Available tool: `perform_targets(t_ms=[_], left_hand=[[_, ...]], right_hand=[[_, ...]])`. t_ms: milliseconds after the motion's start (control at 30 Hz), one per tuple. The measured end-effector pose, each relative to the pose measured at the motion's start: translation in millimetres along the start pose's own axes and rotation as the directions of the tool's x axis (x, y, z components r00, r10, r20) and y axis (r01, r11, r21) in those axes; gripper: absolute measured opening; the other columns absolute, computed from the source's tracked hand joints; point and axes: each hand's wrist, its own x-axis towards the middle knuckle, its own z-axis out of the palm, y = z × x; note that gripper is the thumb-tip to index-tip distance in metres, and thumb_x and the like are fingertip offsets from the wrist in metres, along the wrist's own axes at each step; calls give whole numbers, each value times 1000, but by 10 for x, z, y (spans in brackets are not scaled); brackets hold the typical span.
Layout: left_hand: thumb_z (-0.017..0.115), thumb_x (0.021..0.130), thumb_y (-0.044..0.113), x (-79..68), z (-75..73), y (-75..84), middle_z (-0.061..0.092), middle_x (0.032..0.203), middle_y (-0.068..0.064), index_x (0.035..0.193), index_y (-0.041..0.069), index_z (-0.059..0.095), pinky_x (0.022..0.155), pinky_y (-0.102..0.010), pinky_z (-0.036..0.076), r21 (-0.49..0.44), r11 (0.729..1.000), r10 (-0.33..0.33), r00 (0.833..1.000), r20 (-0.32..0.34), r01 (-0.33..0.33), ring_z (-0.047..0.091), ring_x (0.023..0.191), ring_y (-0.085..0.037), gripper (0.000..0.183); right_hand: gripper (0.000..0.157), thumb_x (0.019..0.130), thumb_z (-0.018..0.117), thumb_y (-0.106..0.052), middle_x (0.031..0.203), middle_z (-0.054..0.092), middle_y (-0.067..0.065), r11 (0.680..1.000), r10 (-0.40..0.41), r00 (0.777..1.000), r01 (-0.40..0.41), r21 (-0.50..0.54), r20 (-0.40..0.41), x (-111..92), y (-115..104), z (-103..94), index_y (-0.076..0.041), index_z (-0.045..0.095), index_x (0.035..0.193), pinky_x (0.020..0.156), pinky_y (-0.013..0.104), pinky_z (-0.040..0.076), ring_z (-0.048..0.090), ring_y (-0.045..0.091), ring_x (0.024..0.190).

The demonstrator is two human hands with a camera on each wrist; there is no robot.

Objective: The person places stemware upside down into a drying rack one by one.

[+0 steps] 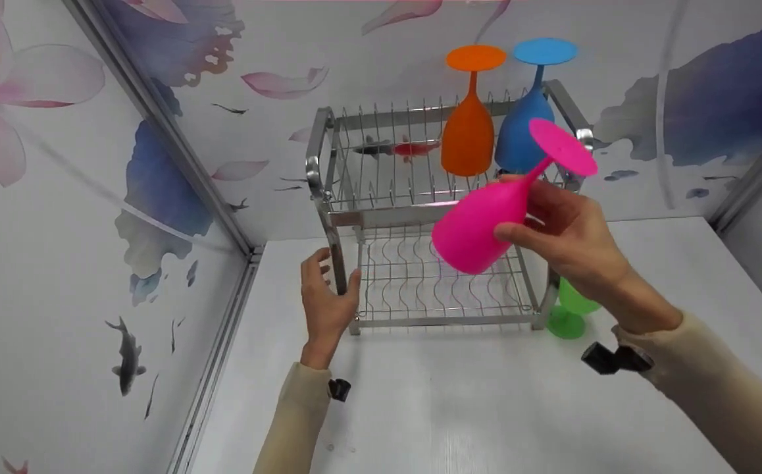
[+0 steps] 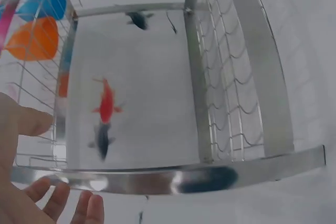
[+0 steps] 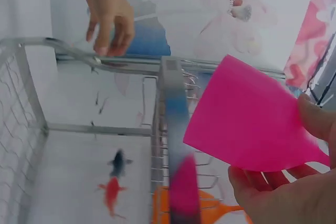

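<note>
In the head view my right hand (image 1: pixel 575 240) holds a pink plastic goblet (image 1: pixel 480 227) upside down and tilted, its foot up to the right. Thumb and fingers lie on opposite sides of the bowl, which the right wrist view shows close up (image 3: pixel 244 119). It is in front of the upper tier of a two-tier metal dish rack (image 1: pixel 407 214). On that tier an orange goblet (image 1: pixel 468 135) and a blue goblet (image 1: pixel 526 135) stand upside down. My left hand (image 1: pixel 328 306) is at the rack's left side post, thumb and fingers spread on either side, loosely bent; contact is unclear.
Low beside the rack's right side is a green goblet (image 1: pixel 565 322), partly hidden by my right arm. The rack stands on a white surface (image 1: pixel 447 395). Wall panels with flowers and fish (image 1: pixel 157 197) enclose the left side and the back.
</note>
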Motion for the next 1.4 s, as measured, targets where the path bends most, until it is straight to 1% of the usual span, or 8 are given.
perform_targets(t_ms=[100,200,367,533,733,900,1100,1400], left_hand=[[80,95,15,9,-4,-160,55,146,-28,153,-5,45,104,-57,56,32,994,-107,993,56,105,62,126,-44,71],[73,101,13,-6,24,-288,60,144,-27,153,-2,47,99,-52,61,34,984,-176,973,147,173,68,122,-42,60],[65,107,10,-30,63,-397,74,118,-23,139,-1,59,77,-42,66,46,976,-218,952,213,213,78,97,-34,34],[63,108,12,-6,41,-401,76,111,-18,135,0,61,69,-36,62,98,971,-236,946,224,219,77,88,-25,30],[64,108,12,-21,16,-411,78,108,-14,136,3,62,68,-35,63,159,963,-245,949,197,216,77,85,-21,30],[65,107,11,-10,48,-402,77,107,-14,133,2,62,67,-37,64,149,968,-230,950,213,201,78,85,-22,27],[63,108,13,25,114,-373,77,108,-13,133,4,61,67,-36,64,150,970,-226,943,245,194,78,86,-20,27],[62,108,11,-31,75,-412,78,103,-15,132,0,61,56,-30,58,171,975,-178,962,207,144,74,76,-18,26]], right_hand=[[59,98,76,-1,142,65,13,992,-12,997,22,-127,74,227,-289,2,-3,55,153,99,26,61,67,27,128],[59,98,79,-8,139,67,11,964,-8,994,37,-263,112,452,-543,19,-4,57,152,99,23,60,70,24,124],[53,97,80,-14,137,68,9,917,-5,994,47,-397,107,797,-817,114,-9,61,147,105,28,59,69,27,125],[57,97,81,-20,140,66,9,903,23,997,14,-430,79,1124,-923,255,-13,59,150,111,39,57,65,27,130],[60,101,76,-19,148,62,10,878,35,997,4,-479,72,1519,-778,477,-12,53,156,115,39,53,60,27,133],[61,102,75,-20,148,61,10,864,65,997,-32,-503,48,1745,-534,580,-11,51,157,114,37,55,58,25,132],[61,103,72,-16,148,61,12,853,78,997,-61,-518,11,1874,-242,593,-7,48,158,115,39,54,59,27,133],[62,103,72,-15,151,58,14,832,101,995,-88,-548,-7,1934,70,701,-3,45,158,116,40,54,57,28,137]])
